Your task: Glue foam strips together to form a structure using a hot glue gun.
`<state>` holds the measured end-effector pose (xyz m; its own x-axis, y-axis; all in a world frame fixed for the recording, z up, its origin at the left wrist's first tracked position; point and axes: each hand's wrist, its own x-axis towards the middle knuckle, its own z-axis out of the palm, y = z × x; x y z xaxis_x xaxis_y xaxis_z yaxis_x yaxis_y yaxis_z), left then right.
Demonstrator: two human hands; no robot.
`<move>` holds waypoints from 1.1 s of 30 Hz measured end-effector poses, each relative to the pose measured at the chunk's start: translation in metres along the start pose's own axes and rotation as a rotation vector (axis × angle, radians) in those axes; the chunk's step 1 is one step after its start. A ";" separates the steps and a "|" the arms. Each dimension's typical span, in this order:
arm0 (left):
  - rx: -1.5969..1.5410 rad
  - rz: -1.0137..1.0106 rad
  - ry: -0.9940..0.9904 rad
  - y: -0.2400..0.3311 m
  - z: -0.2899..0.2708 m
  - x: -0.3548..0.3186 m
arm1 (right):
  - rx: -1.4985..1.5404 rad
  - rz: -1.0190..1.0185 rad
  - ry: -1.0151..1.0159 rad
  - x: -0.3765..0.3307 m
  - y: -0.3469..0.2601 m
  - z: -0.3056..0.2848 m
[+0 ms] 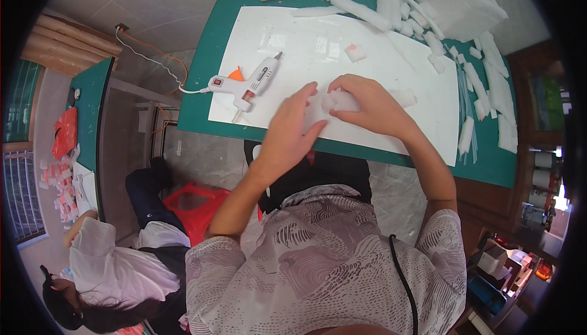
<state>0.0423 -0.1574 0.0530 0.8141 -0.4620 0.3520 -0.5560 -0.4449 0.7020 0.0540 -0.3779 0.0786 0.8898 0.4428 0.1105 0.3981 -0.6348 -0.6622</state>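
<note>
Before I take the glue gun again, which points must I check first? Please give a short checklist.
1. Foam piece held by both hands: ok; left hand presses it, right hand grips it.
2. Glue gun within reach: ok; it lies on the white sheet, left of the hands.
3. Nozzle free of foam: ok; it points at bare sheet.
4. Cord clear of hands: ok; it runs off the table's left edge.
5. Gun hot or switched on: cannot tell.

one glue gun [249, 82], two hands (both working), many foam strips [367, 12]
</note>
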 end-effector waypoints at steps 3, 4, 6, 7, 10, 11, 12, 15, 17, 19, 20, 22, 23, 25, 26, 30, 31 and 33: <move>-0.228 -0.164 0.016 0.000 0.023 0.001 | 0.014 0.007 -0.002 0.001 -0.001 -0.001; -0.248 -0.182 0.029 -0.001 0.027 0.001 | 0.017 0.021 -0.010 0.001 -0.002 -0.001; -0.270 -0.196 0.044 -0.004 0.032 0.002 | 0.040 0.027 -0.019 0.000 0.001 -0.005; -0.262 -0.197 0.058 -0.005 0.033 0.002 | 0.066 0.033 -0.028 0.000 0.002 -0.007; -0.278 -0.206 0.072 -0.011 0.033 -0.001 | 0.150 0.097 -0.136 0.001 -0.007 -0.019; -0.308 -0.211 0.069 -0.011 0.032 -0.001 | 0.149 0.097 -0.137 0.000 -0.006 -0.020; -0.309 -0.212 0.070 -0.010 0.031 -0.001 | 0.181 0.095 -0.132 -0.001 -0.005 -0.022; -0.308 -0.199 0.080 -0.009 0.029 0.000 | 0.223 0.077 -0.110 -0.003 0.004 -0.024; -0.337 -0.212 0.080 -0.011 0.031 -0.001 | 0.233 0.061 -0.093 -0.002 0.006 -0.024; -0.341 -0.205 0.088 -0.013 0.032 -0.001 | 0.189 0.049 -0.081 0.000 0.003 -0.026; -0.344 -0.194 0.094 -0.013 0.033 -0.001 | 0.188 0.050 -0.081 0.000 0.003 -0.026; -0.341 -0.201 0.094 -0.013 0.033 -0.001 | 0.035 0.015 -0.057 -0.001 0.003 -0.025; -0.337 -0.208 0.094 -0.012 0.033 -0.001 | 0.034 0.017 -0.057 -0.001 0.003 -0.026; -0.343 -0.212 0.095 -0.011 0.033 -0.001 | -0.035 0.013 -0.051 -0.001 0.002 -0.027; -0.346 -0.216 0.097 -0.011 0.032 -0.001 | -0.034 0.013 -0.052 -0.001 0.002 -0.027; -0.374 -0.252 0.101 -0.012 0.034 -0.002 | -0.030 -0.013 -0.094 0.000 0.003 -0.028; -0.379 -0.253 0.096 -0.013 0.034 -0.002 | -0.026 -0.016 -0.113 0.001 0.003 -0.028; -0.383 -0.258 0.098 -0.013 0.034 -0.002 | -0.005 -0.024 -0.120 0.002 0.006 -0.026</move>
<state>0.0421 -0.1764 0.0222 0.9397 -0.2907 0.1802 -0.2469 -0.2120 0.9456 0.0636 -0.3977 0.0940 0.8469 0.5304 0.0368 0.4205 -0.6260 -0.6567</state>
